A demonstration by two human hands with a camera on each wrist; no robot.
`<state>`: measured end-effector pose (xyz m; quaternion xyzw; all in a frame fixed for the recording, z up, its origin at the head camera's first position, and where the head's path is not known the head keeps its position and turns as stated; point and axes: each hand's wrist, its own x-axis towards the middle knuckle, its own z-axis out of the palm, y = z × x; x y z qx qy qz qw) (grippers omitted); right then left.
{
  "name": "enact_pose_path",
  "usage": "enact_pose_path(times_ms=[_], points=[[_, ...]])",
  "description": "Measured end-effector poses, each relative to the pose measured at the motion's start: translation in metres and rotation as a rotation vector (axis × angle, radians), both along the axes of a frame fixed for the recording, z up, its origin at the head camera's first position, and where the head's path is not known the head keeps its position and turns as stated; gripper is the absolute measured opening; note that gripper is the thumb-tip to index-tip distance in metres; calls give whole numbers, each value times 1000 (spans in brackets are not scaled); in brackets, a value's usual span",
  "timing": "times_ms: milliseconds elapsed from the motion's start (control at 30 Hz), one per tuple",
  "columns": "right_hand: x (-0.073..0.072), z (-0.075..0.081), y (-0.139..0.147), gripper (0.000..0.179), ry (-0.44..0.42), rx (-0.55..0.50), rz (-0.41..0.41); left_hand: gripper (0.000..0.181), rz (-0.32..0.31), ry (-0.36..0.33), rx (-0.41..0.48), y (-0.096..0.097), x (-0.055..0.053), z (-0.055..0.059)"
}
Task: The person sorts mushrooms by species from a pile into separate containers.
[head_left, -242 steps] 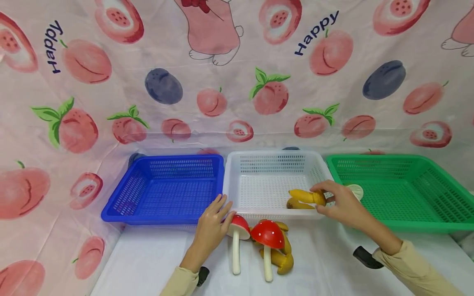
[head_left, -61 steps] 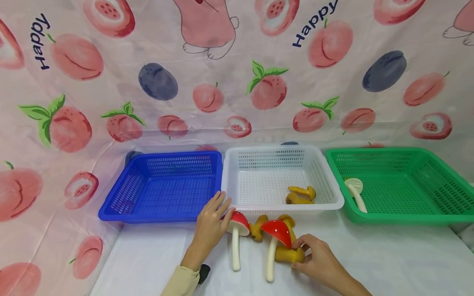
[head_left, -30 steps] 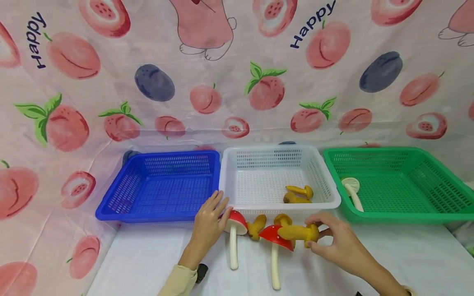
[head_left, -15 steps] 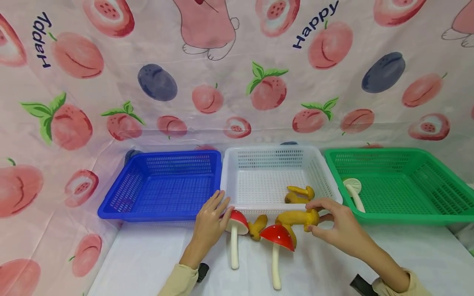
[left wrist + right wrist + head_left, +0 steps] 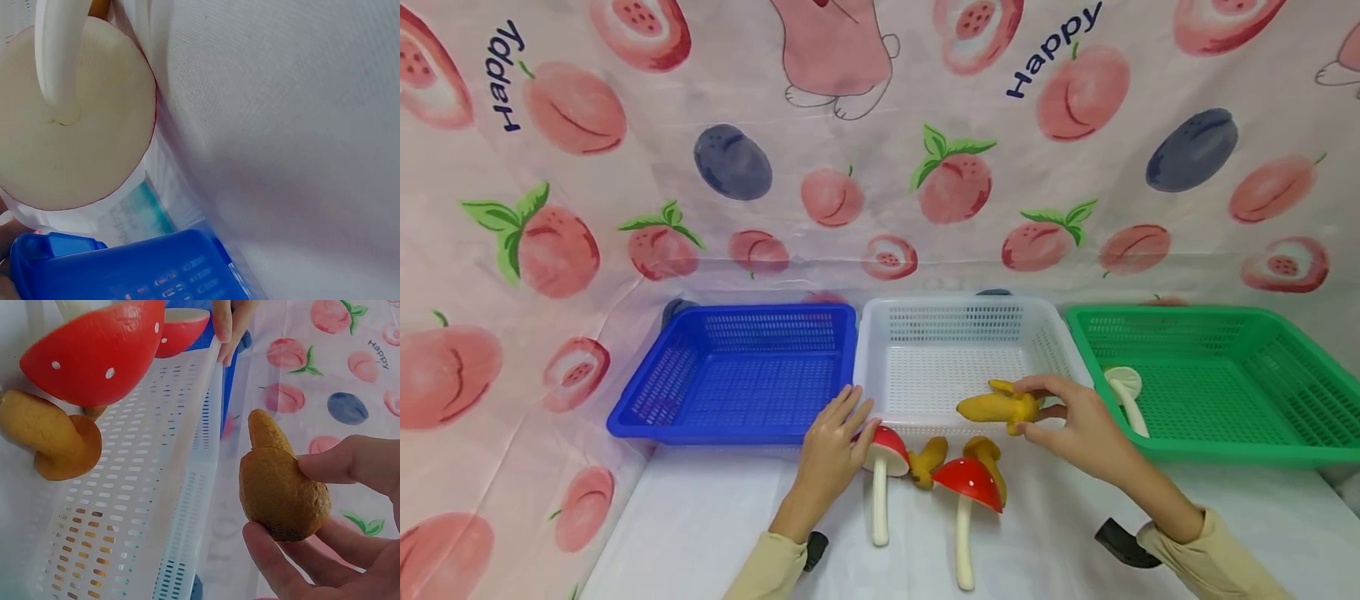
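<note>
My right hand (image 5: 1082, 425) pinches a yellow-brown toy mushroom (image 5: 992, 407) by its cap, over the front rim of the white basket (image 5: 910, 431). In the right wrist view, thumb and fingers are round this mushroom (image 5: 281, 494). Nearly straight, the fingers of my left hand (image 5: 829, 454) rest on the rims where the blue basket (image 5: 700, 433) meets the white one. Close by its thumb is a red-capped toy mushroom (image 5: 880, 500) with a white stem. A second red-capped mushroom (image 5: 967, 483) lies to the right, with yellow-brown mushrooms (image 5: 929, 461) (image 5: 987, 458) beside it.
To the right stands a green basket (image 5: 1225, 452) with a white mushroom (image 5: 1127, 396) inside. A yellow mushroom tip (image 5: 1002, 386) shows in the white basket behind the held one. A peach-print cloth (image 5: 887, 167) hangs behind the baskets; white cloth (image 5: 737, 517) covers the table.
My right hand took a yellow-brown mushroom from beside the second red-capped one and raised it to the white basket's front rim. That red-capped mushroom shifted slightly. My left hand stayed put.
</note>
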<state>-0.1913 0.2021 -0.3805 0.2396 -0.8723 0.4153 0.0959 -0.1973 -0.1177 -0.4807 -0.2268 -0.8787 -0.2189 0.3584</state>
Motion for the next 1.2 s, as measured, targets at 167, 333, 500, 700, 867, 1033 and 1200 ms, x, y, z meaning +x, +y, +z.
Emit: enact_pose_path(times_ms=[167,333,500,700,867,1033,1200], points=[[-14,-1,-3,36,-3,6,-24,30,-4,3,-2,0,-2,1],[-26,-2,-7,35,-45,-9,-20,30,4,4,-3,-1,-2,2],[-38,-6,-10,36,-101,-14,-26,30,12,1,-6,-1,0,2],[-49,-13,-13,36,-146,1,-11,31,17,2,-10,0,2,0],[-56,-22,-15,34,-162,38,-10,31,21,8,-8,0,3,-2],[-64,-32,-16,31,-173,63,-9,31,15,2,-3,2,2,0],[-74,-41,-18,29,-188,99,22,30,21,-2,1,2,0,0]])
